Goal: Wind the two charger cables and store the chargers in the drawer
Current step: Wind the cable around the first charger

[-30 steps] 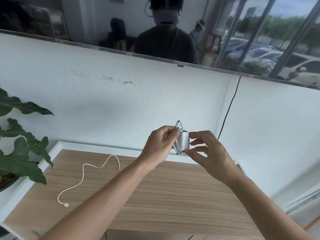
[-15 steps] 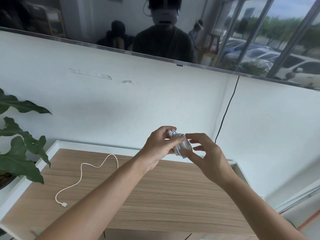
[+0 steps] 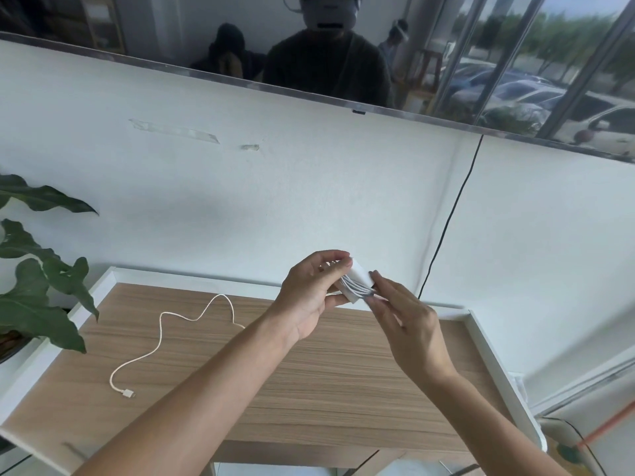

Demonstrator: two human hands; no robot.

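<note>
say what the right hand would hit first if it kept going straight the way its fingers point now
The right hand points up and left, fingertips already at the cable coils on the white charger gripped by the left hand. It would likely meet the charger first, then the left hand's fingers; depth is unclear.

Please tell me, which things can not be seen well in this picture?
- Second charger: head view, not seen; its loose cable passes behind the left forearm.
- Drawer: cut off by the bottom edge.
- Wound cable's plug: hidden by the right hand fingertips.
- Charger rear: covered by the left hand.
</note>
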